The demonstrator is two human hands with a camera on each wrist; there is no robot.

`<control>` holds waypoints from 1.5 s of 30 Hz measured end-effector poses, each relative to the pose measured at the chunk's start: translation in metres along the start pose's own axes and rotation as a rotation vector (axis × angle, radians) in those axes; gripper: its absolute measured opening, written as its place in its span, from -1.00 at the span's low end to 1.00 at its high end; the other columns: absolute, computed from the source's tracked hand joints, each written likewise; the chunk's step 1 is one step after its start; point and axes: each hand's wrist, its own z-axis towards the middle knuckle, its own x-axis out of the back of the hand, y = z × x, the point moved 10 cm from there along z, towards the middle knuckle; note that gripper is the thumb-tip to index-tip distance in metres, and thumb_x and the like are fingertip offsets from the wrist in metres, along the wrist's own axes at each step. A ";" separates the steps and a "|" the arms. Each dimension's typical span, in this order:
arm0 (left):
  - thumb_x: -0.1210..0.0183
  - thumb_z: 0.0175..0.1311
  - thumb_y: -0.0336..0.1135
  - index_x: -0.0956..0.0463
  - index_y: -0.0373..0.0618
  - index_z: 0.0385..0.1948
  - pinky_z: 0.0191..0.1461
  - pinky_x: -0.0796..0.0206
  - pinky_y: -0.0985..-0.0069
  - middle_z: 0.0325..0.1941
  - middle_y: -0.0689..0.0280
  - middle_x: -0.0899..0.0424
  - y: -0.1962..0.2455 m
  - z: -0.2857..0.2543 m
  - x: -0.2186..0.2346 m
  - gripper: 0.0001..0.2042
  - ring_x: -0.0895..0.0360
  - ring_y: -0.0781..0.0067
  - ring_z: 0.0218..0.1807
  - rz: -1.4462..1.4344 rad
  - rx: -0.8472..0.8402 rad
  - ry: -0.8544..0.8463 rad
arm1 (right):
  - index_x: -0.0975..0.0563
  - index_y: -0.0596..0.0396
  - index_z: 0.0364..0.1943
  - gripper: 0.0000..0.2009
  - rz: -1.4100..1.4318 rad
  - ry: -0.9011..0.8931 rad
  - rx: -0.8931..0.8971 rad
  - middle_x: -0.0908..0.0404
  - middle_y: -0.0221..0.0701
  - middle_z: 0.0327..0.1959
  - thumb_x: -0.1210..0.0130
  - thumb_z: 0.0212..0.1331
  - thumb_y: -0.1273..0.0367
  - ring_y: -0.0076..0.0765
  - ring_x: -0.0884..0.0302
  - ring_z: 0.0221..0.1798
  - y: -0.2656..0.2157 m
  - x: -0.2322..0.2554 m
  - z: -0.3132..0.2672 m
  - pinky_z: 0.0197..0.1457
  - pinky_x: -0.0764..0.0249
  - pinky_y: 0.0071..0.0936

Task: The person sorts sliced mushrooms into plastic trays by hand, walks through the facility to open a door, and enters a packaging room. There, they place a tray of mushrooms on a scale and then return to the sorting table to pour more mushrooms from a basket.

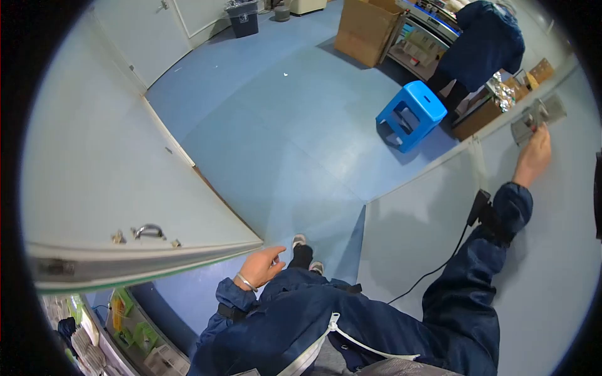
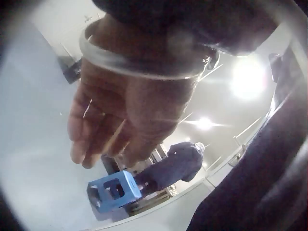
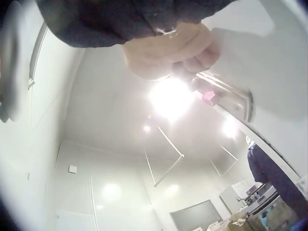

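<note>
At the far right in the head view, my right hand (image 1: 533, 156) reaches out to a metal latch (image 1: 540, 116) set on a pale door panel (image 1: 433, 232). Its fingers curl at the latch, and the right wrist view shows the same hand (image 3: 168, 50) bent at the metal plate (image 3: 233, 101), beside a small pink piece (image 3: 210, 98). My left hand (image 1: 260, 268) hangs in front of my body with nothing in it. In the left wrist view, a bracelet circles that wrist and the fingers (image 2: 91, 139) are loosely bent.
A second pale panel with a metal handle (image 1: 149, 231) stands at left. On the blue floor (image 1: 269, 131) ahead is a blue stool (image 1: 417, 113). Behind it a person in dark clothing (image 1: 486, 44) bends at a workbench near a cardboard box (image 1: 367, 31). Green bins (image 1: 135, 332) sit lower left.
</note>
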 end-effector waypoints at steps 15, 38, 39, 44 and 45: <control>-0.17 0.21 -0.25 -0.45 -0.13 0.10 -0.16 -0.42 0.32 -0.26 0.18 -0.63 0.073 -0.179 -0.051 -0.59 -0.57 0.18 -0.25 0.012 0.138 0.172 | -0.61 0.09 -0.12 -0.54 0.331 -0.197 0.153 -0.67 -0.17 -0.15 0.23 0.39 0.06 0.02 -0.57 -0.04 -0.116 -0.006 -0.018 0.03 -0.41 -0.24; -0.18 0.19 -0.27 -0.45 -0.15 0.09 -0.20 -0.44 0.26 -0.28 0.13 -0.65 0.135 -0.506 -0.116 -0.59 -0.61 0.14 -0.27 -0.034 0.547 0.715 | -0.52 0.18 0.06 -0.52 0.732 -0.491 0.474 -0.62 -0.20 0.00 0.26 0.44 0.08 -0.16 -0.51 0.10 -0.256 0.097 -0.027 0.19 -0.32 -0.38; -0.19 0.18 -0.27 -0.45 -0.15 0.09 -0.19 -0.44 0.26 -0.26 0.13 -0.65 0.137 -0.520 -0.134 -0.59 -0.62 0.13 -0.25 -0.064 0.581 0.717 | -0.51 0.18 0.08 -0.53 0.680 -0.526 0.475 -0.61 -0.19 0.01 0.25 0.44 0.10 -0.16 -0.51 0.11 -0.254 0.078 -0.021 0.19 -0.32 -0.38; -0.17 0.19 -0.27 -0.43 -0.17 0.10 -0.11 -0.43 0.23 -0.23 0.09 -0.67 0.153 -0.601 -0.198 -0.58 -0.62 0.06 -0.20 -0.118 0.676 0.664 | -0.52 0.19 0.05 -0.60 0.601 -0.480 0.649 -0.59 -0.12 0.01 0.21 0.41 0.19 -0.04 -0.52 0.05 -0.265 0.018 0.008 0.15 -0.37 -0.29; -0.16 0.19 -0.27 -0.43 -0.17 0.09 -0.06 -0.42 0.20 -0.20 0.07 -0.66 0.154 -0.618 -0.204 -0.58 -0.60 0.03 -0.16 -0.154 0.715 0.668 | -0.56 0.17 -0.03 -0.60 0.460 -0.429 0.643 -0.61 -0.08 -0.07 0.22 0.40 0.18 0.03 -0.55 -0.04 -0.273 0.048 -0.001 0.04 -0.43 -0.21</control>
